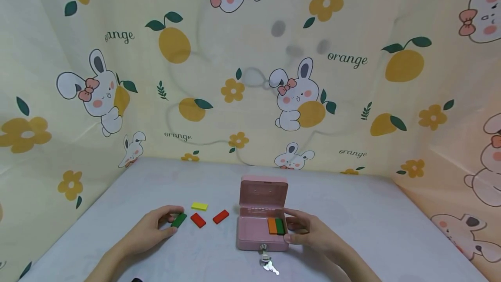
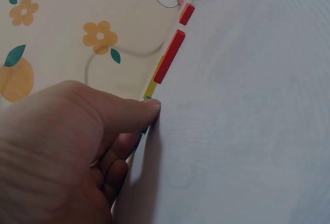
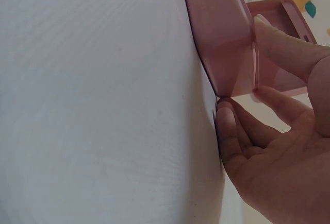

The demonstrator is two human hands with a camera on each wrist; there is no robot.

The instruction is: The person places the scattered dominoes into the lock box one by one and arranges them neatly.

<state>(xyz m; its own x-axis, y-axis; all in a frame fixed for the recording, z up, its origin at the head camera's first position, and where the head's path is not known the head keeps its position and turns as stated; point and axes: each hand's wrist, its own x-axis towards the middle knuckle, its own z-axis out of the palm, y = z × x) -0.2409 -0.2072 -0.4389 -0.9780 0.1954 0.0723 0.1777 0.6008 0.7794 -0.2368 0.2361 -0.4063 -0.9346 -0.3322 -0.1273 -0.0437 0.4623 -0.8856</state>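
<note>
The left hand [image 1: 150, 229] pinches a green block [image 1: 179, 220], near two red blocks [image 1: 198, 220] and a yellow block [image 1: 199, 206] on the bench [image 1: 352, 203]. The right hand [image 1: 313, 232] grips the right side of the open pink box [image 1: 252, 229], where an orange block [image 1: 272, 226] and a second green block [image 1: 279, 226] sit together.

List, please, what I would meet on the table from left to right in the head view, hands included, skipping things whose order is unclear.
Left hand, the green block it holds, right red block, open pink box, right hand.
</note>
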